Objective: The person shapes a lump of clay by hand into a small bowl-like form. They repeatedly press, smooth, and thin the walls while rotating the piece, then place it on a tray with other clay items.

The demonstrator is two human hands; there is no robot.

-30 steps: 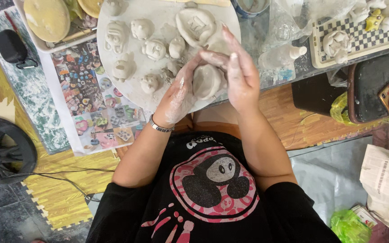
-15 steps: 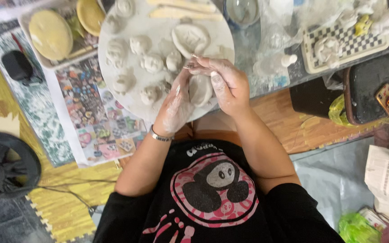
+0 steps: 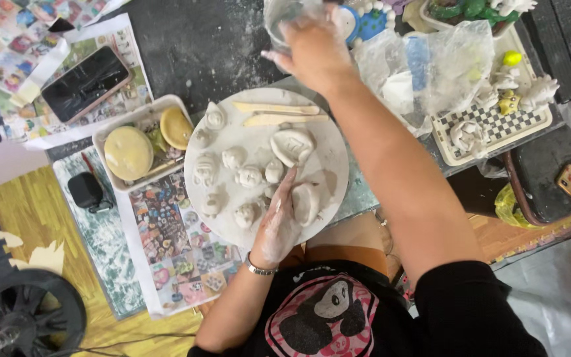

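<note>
A round white board (image 3: 338, 165) carries several small pale clay figures (image 3: 249, 177) and a flat shell-like piece (image 3: 292, 145). My left hand (image 3: 277, 228), coated in clay, lies on the board's near edge and cups a smooth clay lump (image 3: 306, 201). My right hand (image 3: 308, 46) is stretched far forward over a clear cup (image 3: 279, 16) at the back of the table. Its fingers curl down at the cup's rim, and its grip is hidden. Two wooden modelling tools (image 3: 279, 114) rest on the board's far side.
Left of the board stands a white tray (image 3: 107, 132) with two yellow discs, then a dark phone (image 3: 94, 82) and printed paper sheets (image 3: 173, 244). Crumpled clear plastic (image 3: 431, 66) and a checkered tray (image 3: 497, 129) of small figures lie to the right. A black wheel-like object (image 3: 28, 317) sits on the floor.
My right hand has left the clay lump and reached forward to the clear cup. My left hand stays on the lump. The camera view has shifted towards the table's back.
</note>
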